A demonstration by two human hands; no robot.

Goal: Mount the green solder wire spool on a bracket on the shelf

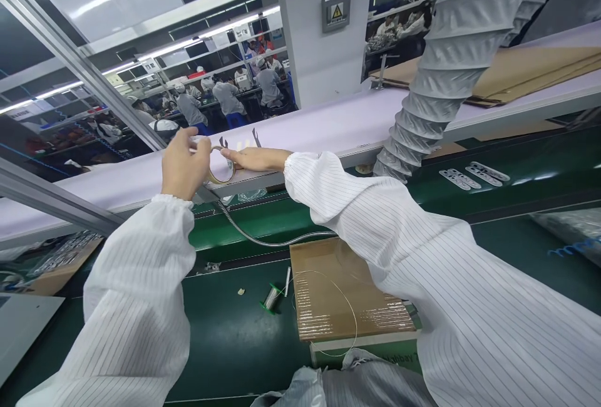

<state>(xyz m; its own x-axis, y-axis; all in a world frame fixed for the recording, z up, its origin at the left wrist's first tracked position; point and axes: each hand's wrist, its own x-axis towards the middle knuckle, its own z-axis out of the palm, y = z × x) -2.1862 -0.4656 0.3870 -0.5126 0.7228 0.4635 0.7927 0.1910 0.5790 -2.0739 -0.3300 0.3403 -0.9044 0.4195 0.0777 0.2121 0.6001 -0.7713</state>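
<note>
A ring-shaped roll of tape (222, 180) is between my two hands, in front of the pale raised shelf. My left hand (183, 164) is closed, its bent fingers at the roll's left side. From the right, my right hand (256, 159) reaches in, thumb over the roll's upper edge and the other fingers partly hidden behind it. Dark pointed tool tips (256, 138) stick up just behind my right hand. Both forearms are in white striped sleeves.
A flexible metal hose (277, 244) curves beneath the shelf (323, 128). Below lie a solder wire spool (271, 298) and a cardboard sheet (328, 288). A large grey duct (436, 75) hangs at right, near flat printed parts (487, 173). Several people work in the background.
</note>
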